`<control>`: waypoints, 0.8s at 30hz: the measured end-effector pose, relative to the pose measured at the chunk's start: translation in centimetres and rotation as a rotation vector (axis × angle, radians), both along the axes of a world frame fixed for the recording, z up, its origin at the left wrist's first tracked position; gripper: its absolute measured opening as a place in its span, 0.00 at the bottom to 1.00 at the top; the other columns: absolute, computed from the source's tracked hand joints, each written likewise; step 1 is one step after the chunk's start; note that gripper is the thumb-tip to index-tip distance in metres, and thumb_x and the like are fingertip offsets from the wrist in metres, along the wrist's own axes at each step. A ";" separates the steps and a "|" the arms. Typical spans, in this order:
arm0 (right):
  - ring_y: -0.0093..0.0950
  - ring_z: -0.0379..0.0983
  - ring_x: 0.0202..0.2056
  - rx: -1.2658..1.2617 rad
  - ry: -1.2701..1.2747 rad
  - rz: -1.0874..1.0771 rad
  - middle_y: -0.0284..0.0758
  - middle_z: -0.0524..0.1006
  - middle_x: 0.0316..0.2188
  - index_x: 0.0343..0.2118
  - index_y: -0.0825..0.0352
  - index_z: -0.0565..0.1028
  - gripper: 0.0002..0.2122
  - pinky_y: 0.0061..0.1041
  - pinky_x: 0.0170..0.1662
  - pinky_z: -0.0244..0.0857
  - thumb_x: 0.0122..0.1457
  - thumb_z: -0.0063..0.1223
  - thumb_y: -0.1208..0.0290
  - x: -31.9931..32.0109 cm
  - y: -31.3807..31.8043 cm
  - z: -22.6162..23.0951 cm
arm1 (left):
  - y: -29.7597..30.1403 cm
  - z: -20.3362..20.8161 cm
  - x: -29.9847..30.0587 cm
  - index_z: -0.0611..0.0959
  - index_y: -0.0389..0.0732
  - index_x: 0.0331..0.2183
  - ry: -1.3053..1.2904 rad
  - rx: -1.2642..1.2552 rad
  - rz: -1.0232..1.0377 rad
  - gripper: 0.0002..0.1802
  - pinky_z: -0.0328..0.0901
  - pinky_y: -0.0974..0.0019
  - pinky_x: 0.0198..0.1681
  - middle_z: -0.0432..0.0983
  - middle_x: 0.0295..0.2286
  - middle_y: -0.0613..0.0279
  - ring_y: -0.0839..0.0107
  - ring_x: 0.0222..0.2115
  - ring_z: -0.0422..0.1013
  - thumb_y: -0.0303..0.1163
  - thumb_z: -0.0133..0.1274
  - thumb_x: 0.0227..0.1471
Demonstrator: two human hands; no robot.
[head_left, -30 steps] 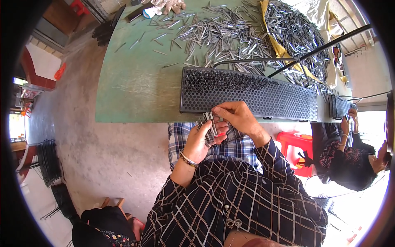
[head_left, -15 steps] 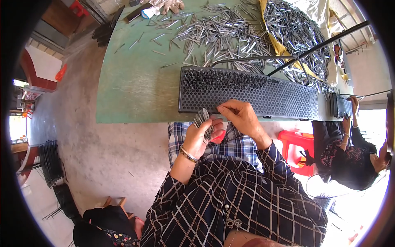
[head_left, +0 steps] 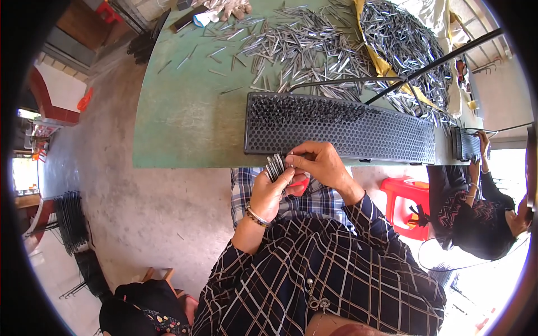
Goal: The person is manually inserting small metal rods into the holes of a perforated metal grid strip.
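Note:
A bundle of thin grey metal strips [head_left: 275, 167] stands upright in my left hand [head_left: 267, 195], the fingers closed round it just below the table's front edge. My right hand [head_left: 323, 164] is beside the bundle, thumb and forefinger pinched on what looks like one strip whose shiny tip shows; most of it is hidden by the fingers. Just beyond both hands lies a long black perforated rack [head_left: 347, 136] with rows of round holes. Many dark strips [head_left: 302, 107] stand in its far rows, mostly toward the left; its near rows show bare holes.
Loose metal strips [head_left: 305, 53] lie heaped on the green table [head_left: 179, 126], and a yellow-edged sack [head_left: 382, 61] holds more at the far right. A black metal bar [head_left: 448, 56] slants over the rack. A red stool [head_left: 404, 196] and a co-worker [head_left: 476, 215] are at right.
My right hand has moved left and slightly away from the rack's near edge to the bundle, its fingertips now at the strips. My left hand still holds the bundle.

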State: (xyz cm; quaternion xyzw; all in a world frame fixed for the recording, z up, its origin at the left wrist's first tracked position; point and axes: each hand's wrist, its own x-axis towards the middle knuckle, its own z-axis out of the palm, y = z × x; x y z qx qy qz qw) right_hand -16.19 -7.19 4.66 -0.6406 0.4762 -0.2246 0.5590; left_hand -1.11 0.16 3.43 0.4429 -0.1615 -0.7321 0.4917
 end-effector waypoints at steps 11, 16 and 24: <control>0.14 0.71 0.26 0.145 -0.171 -0.040 0.32 0.78 0.23 0.33 0.73 0.78 0.09 0.16 0.28 0.66 0.53 0.59 0.71 -0.9 -0.2 -1.1 | -0.1 -0.8 0.0 0.74 0.32 0.43 -0.004 -0.052 -0.034 0.15 0.75 0.67 0.34 0.77 0.36 0.53 0.65 0.36 0.76 0.32 0.49 0.57; 0.14 0.71 0.27 0.032 -0.276 -0.203 0.31 0.78 0.23 0.36 0.72 0.77 0.09 0.16 0.29 0.66 0.55 0.57 0.72 -0.6 -1.6 0.5 | -0.5 -1.5 0.5 0.74 0.33 0.44 0.058 0.023 0.005 0.17 0.74 0.64 0.36 0.75 0.39 0.51 0.64 0.38 0.75 0.35 0.49 0.57; 0.19 0.75 0.29 -0.300 -0.208 -0.237 0.34 0.78 0.30 0.39 0.73 0.74 0.09 0.17 0.35 0.69 0.58 0.53 0.74 -0.6 -6.3 -1.3 | -0.6 -2.2 1.3 0.73 0.33 0.43 0.126 0.061 -0.039 0.17 0.74 0.61 0.37 0.75 0.39 0.46 0.60 0.38 0.75 0.36 0.48 0.57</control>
